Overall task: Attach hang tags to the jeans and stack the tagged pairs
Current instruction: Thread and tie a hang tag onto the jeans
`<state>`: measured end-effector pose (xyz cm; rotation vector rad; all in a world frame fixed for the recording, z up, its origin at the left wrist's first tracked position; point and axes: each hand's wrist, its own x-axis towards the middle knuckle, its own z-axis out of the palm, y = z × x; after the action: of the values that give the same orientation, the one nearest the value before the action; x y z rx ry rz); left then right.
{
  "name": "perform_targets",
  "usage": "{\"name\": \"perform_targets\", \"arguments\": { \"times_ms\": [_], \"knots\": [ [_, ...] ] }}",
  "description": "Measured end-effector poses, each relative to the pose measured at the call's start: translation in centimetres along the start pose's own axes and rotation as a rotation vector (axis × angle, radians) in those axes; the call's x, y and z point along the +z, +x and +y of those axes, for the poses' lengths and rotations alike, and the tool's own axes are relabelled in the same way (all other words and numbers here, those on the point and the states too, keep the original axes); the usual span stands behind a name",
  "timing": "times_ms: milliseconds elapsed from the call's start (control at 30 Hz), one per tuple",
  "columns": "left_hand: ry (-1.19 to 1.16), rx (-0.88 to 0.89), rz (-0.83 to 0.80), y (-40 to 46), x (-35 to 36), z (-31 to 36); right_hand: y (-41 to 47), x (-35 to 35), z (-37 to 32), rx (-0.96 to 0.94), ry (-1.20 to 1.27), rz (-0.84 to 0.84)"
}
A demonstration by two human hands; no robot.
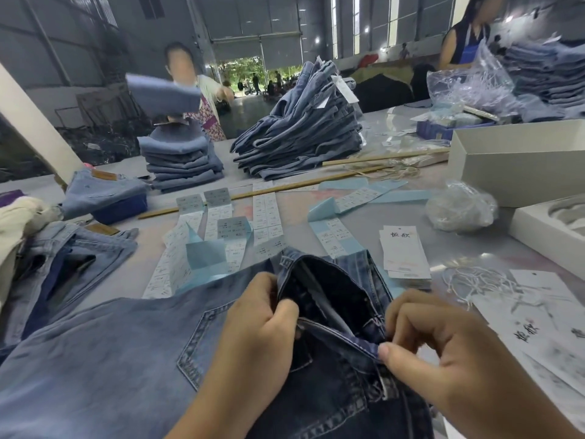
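- at the near edge of the grey table (316, 204), one pair of blue denim jeans (126, 343) lies open at the waistband.
- left hand (253, 337) and right hand (443, 350) each pinch the waistband.
- the denim looks soft, fairly heavy and likely to sag; the seamed waistband gives the firmest hold.
- two folded stacks of jeans stand far: a small stack (182, 163) and a tall stack (304, 137).
- one pile of white paper hang tags (403, 251) lies right.

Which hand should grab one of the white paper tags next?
Probably the right hand. The stack of white hang tags lies on its side of the table, just beyond it. The left hand grips the waistband of the jeans and would have to cross over.
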<state>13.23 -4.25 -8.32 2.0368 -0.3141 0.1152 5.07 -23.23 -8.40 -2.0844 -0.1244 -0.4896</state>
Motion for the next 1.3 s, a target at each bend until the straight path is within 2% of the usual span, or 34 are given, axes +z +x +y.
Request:
{"name": "perform_targets", "arguments": {
  "times_ms": [67, 133, 233, 367, 433, 600, 700, 833, 933, 1033, 1167, 1300],
  "knots": [
    [0.053, -0.03, -0.047, 0.1, 0.8, 1.2, -0.3, 0.0, 0.3, -0.035, -0.007, -0.037],
    [0.184, -0.061, -0.175, 0.1, 1.6, 2.1, -0.5, 0.0, 0.4, -0.059, -0.014, -0.078],
    [0.367, -0.012, -0.31, 0.0, 2.4, 3.1, -0.9, -0.2, 0.2, -0.068, -0.02, -0.077],
    [0.183, -0.002, -0.346, -1.0, 1.2, 2.1, -1.2, -0.4, -0.5, 0.101, 0.005, 0.031],
    [0.064, -0.01, -0.328, -1.9, 0.7, 1.5, -1.0, -0.1, -0.6, 0.192, -0.117, 0.015],
    [-0.1, 0.025, -0.144, -3.0, 0.8, 0.7, 0.3, 0.4, -1.3, 0.341, -0.356, -0.115],
    [-0.125, 0.028, -0.1, -3.3, 0.6, 0.6, 1.1, 0.7, -1.3, 0.338, -0.285, -0.132],
    [-0.121, 0.028, -0.121, -3.7, 0.5, 0.5, 0.9, 1.5, -1.0, 0.27, -0.11, -0.067],
    [-0.116, 0.028, -0.121, -3.9, 0.5, 0.4, 0.3, 1.1, -0.9, 0.29, 0.013, -0.094],
    [-0.09, 0.021, -0.129, -3.8, 0.5, 0.6, 0.0, 1.0, -0.9, 0.322, -0.023, -0.139],
    [-0.096, 0.004, -0.121, -4.1, 0.4, 1.0, 0.2, 1.1, -1.1, 0.338, -0.151, -0.07],
    [-0.235, -0.045, 0.002, -4.7, 0.2, 0.3, 0.5, 1.7, -1.1, 0.237, -0.243, 0.031]
  ]
}}
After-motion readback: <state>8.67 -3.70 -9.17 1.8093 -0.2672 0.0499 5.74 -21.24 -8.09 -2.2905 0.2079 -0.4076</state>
